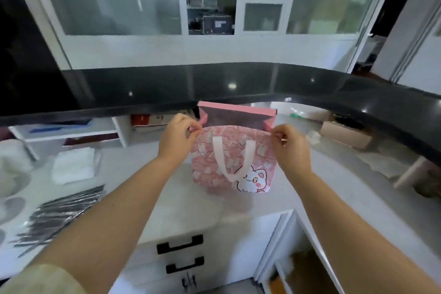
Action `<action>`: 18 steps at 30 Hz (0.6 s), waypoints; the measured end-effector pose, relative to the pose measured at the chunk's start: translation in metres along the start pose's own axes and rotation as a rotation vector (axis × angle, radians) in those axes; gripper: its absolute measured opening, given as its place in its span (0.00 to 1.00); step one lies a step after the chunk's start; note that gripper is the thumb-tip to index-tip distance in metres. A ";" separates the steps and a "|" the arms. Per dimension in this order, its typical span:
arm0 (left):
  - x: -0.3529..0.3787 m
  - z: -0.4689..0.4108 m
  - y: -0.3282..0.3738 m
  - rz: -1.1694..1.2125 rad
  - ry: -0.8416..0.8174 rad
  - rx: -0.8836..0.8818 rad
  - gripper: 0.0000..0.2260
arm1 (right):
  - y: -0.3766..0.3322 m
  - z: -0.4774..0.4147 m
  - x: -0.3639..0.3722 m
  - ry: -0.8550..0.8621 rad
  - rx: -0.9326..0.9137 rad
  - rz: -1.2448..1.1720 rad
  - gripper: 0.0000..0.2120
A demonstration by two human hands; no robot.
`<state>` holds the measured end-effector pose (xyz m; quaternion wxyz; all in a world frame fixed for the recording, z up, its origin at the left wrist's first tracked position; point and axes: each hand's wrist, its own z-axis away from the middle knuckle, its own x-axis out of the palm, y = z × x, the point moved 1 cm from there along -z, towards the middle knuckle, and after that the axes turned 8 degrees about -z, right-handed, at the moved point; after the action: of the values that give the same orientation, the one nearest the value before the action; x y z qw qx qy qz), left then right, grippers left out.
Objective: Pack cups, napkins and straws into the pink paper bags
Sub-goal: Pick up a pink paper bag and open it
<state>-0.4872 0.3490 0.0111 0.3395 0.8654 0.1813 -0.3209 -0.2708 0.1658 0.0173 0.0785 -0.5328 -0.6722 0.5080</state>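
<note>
Opening the pink paper bag [232, 164] on the counter [191, 205], pinching its near rim with left hand [177, 136] and right hand [290, 144]. Next, likely: widen mouth, fetch napkins [74, 168] from left.

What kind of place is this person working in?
Probably the staff side of a drinks shop or café: a raised black counter ledge fronts the pale worktop, where wrapped dark straws and stacked white napkins lie left of the pink cat-print paper bag pinched by the left hand and right hand.
</note>
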 end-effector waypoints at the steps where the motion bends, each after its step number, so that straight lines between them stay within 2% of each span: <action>1: -0.013 0.001 -0.017 -0.018 0.012 -0.030 0.06 | -0.011 -0.004 0.020 -0.013 0.003 -0.054 0.12; 4: -0.045 0.003 -0.064 -0.090 0.033 -0.106 0.10 | -0.040 -0.015 0.079 -0.055 0.041 -0.133 0.17; 7: -0.068 0.004 -0.105 -0.162 0.019 -0.172 0.09 | -0.064 -0.021 0.134 -0.131 0.040 -0.141 0.15; 13: -0.091 -0.015 -0.174 -0.263 -0.053 -0.092 0.07 | -0.083 -0.037 0.207 -0.161 0.057 -0.095 0.08; 18: -0.086 -0.025 -0.204 -0.296 -0.053 -0.059 0.01 | -0.080 -0.043 0.236 -0.155 0.083 -0.096 0.08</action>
<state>-0.6473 0.5017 -0.0128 0.3185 0.8101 0.3073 -0.3845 -0.3923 0.3861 -0.0038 0.0727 -0.4554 -0.6793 0.5708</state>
